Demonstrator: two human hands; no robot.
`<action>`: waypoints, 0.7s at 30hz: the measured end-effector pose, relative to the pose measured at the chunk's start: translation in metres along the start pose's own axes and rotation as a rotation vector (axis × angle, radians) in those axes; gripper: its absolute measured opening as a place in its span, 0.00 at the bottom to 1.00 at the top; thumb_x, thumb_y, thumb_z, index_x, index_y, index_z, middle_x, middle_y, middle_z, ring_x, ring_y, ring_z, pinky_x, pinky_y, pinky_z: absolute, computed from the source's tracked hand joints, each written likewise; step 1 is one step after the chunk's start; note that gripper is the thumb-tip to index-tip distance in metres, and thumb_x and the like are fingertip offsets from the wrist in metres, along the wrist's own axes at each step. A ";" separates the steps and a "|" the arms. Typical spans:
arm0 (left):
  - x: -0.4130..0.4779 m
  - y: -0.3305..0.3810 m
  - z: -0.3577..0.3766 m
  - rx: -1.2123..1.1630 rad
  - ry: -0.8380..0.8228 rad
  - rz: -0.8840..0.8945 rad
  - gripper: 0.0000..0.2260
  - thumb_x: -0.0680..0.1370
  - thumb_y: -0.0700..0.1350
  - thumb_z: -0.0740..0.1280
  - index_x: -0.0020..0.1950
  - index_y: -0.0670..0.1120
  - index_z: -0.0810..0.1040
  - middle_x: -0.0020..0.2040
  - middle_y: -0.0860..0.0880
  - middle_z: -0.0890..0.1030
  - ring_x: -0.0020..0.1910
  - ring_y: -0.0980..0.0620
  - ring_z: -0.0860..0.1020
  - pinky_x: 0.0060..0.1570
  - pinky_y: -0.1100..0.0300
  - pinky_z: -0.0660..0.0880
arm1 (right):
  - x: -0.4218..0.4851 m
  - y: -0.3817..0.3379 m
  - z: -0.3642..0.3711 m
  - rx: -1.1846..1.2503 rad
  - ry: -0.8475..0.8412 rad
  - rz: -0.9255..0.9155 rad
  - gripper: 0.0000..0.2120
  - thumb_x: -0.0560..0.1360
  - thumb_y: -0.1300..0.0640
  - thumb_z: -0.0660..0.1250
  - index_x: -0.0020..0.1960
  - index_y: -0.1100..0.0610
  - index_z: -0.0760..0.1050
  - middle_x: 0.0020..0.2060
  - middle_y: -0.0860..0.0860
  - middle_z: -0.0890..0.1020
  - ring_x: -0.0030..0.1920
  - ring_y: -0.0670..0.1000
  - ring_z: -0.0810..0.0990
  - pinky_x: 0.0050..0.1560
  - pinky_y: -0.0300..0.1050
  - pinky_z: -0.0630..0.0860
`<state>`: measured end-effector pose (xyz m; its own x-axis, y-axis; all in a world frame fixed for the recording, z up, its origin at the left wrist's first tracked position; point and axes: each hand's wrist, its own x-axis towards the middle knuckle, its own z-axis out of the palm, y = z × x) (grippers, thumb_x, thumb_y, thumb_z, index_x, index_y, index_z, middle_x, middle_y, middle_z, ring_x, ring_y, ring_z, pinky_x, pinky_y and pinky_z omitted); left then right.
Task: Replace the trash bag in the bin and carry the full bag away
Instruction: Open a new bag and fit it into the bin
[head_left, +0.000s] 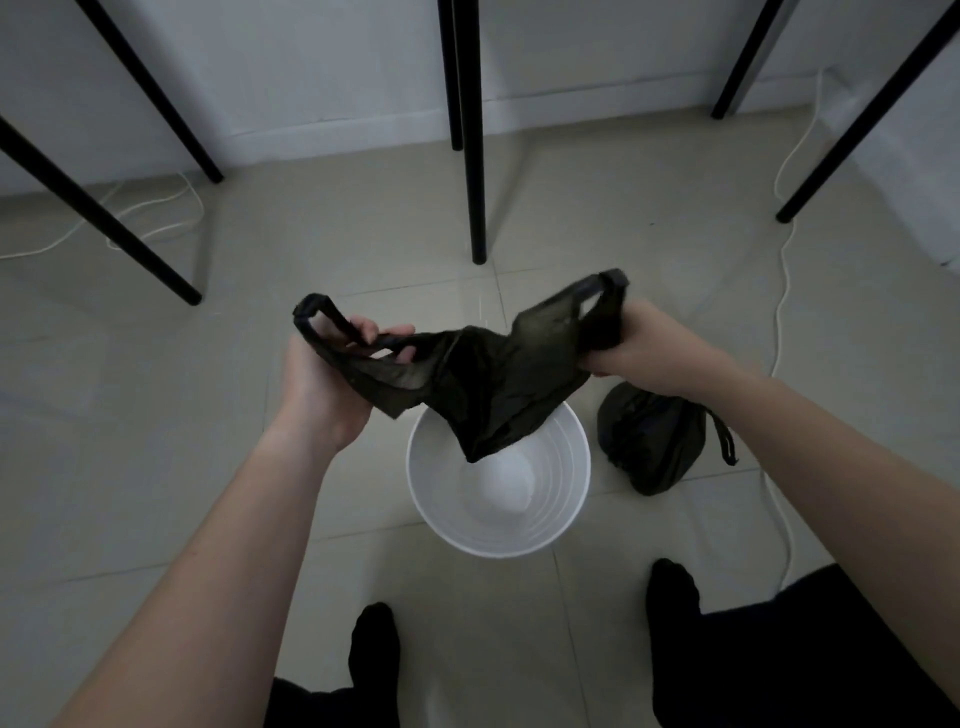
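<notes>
Stretching an empty black trash bag (483, 384) between both hands above the white bin (498, 530). Reaching forward with bare forearms, left hand (332, 379) turned palm-up, fingers curled through one handle loop; right hand (649, 348) turned knuckles-up, fisted tightly around the other handle. Dangling the bag's bottom tip just inside the bin's rim. Sitting on the tiled floor (156, 467) just right of the bin: a full, tied black bag (654, 441).

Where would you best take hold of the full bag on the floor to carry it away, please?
Probably by the handle loop sticking out on the right of the full bag. Come from above on that side; the loop lies free on the floor, while the body is a bulging lump.
</notes>
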<state>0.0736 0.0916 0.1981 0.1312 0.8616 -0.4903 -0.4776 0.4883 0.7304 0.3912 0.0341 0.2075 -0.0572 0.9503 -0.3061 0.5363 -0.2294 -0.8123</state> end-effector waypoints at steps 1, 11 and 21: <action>-0.001 0.002 0.000 -0.025 0.016 -0.026 0.15 0.84 0.50 0.56 0.41 0.43 0.69 0.45 0.38 0.75 0.63 0.31 0.81 0.55 0.45 0.83 | 0.000 0.002 -0.003 -0.093 -0.026 -0.006 0.09 0.74 0.65 0.74 0.45 0.51 0.80 0.39 0.47 0.85 0.44 0.47 0.84 0.50 0.42 0.80; -0.009 -0.011 0.005 0.618 -0.140 -0.086 0.23 0.72 0.25 0.73 0.36 0.49 0.65 0.42 0.45 0.83 0.45 0.49 0.82 0.60 0.55 0.78 | -0.002 0.003 -0.026 -0.441 -0.448 0.134 0.31 0.75 0.73 0.61 0.58 0.38 0.84 0.51 0.41 0.87 0.56 0.47 0.84 0.58 0.46 0.80; -0.009 -0.022 0.005 0.752 -0.136 0.101 0.23 0.72 0.24 0.72 0.36 0.48 0.64 0.41 0.45 0.82 0.41 0.51 0.82 0.51 0.57 0.82 | -0.004 -0.030 0.060 -0.063 -0.378 -0.128 0.11 0.78 0.53 0.74 0.59 0.41 0.84 0.55 0.34 0.81 0.56 0.34 0.80 0.60 0.31 0.72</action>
<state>0.0877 0.0739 0.1885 0.2473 0.8929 -0.3763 0.2194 0.3267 0.9193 0.3250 0.0248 0.2029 -0.4259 0.8234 -0.3750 0.5549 -0.0897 -0.8271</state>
